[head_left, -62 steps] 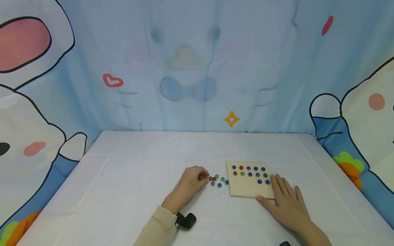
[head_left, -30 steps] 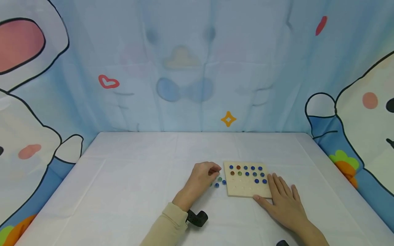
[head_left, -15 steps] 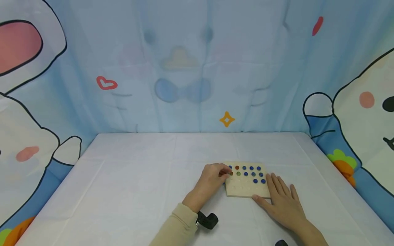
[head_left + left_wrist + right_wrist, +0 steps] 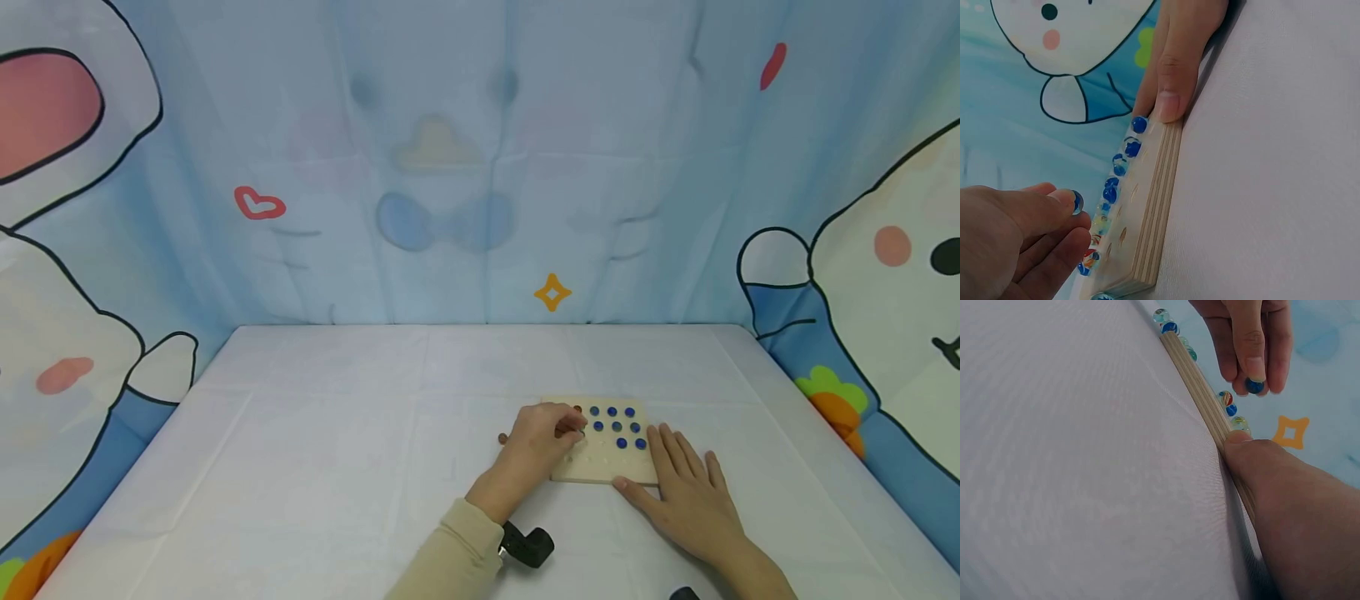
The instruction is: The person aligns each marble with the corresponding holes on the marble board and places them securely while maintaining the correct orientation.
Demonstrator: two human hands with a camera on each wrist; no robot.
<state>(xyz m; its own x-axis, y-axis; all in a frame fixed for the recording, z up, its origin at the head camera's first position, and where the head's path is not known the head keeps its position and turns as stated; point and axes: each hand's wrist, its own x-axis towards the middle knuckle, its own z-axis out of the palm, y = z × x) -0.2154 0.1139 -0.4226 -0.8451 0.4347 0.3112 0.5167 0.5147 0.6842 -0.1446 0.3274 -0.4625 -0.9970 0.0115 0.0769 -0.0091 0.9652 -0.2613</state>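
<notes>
A pale wooden board [image 4: 603, 468] with rows of small hollows lies on the white table. Several glass marbles, mostly blue, sit in its far rows; one is a blue marble [image 4: 622, 443]. Over the board's left part, my left hand [image 4: 534, 443] pinches a blue marble [image 4: 1077, 202] between thumb and fingertips. That marble is above the board, apart from it, in both wrist views. My right hand [image 4: 693, 500] lies along the board's right edge, fingers straight, thumb [image 4: 1239, 439] touching the near edge. The left hand hides the board's left hollows in the head view.
A brown marble [image 4: 503, 438] lies on the white tablecloth [image 4: 337, 467] left of the board. Other loose marbles show past the board's end in the right wrist view, among them a blue marble [image 4: 1169, 327]. A cartoon-print curtain [image 4: 450, 250] stands behind the table.
My left hand has moved right, from the loose marbles beside the board to above the board, carrying a marble. The right hand stays on the board's edge. The head view has shifted slightly.
</notes>
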